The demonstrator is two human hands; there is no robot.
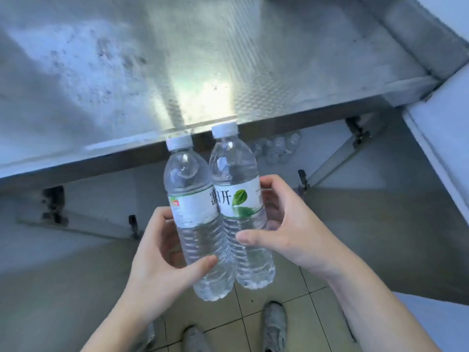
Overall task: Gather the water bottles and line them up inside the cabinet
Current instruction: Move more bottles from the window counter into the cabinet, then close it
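At the centre of the frame you hold two clear water bottles side by side, their sides touching. Your left hand (157, 252) is curled round the lower body of the left bottle (195, 214), thumb across its ribbed front, fingers hidden behind it. Your right hand (281, 224) wraps the right bottle (238, 207) from the right, thumb lying on the ribbed part just below the label, fingertips curling round near the label's edge. Both bottles stand nearly upright with the long axis running from lower centre toward upper centre of the frame, leaning a little to the left, white caps pointing up toward the metal counter (177, 67) and bases pointing down at the tiled floor (279, 288). Each wears a white label; the right one shows a green leaf, the left one a small red mark. The caps sit against the counter's front edge in the picture. Below that edge, right of centre, the open cabinet (330, 153) shows a cluster of other bottles (276, 147) deep inside, blurred. Along the right edge of the frame a white cabinet door (441, 138) stands open. Near the bottom edge your two grey shoes (275, 326) rest on the tiles.
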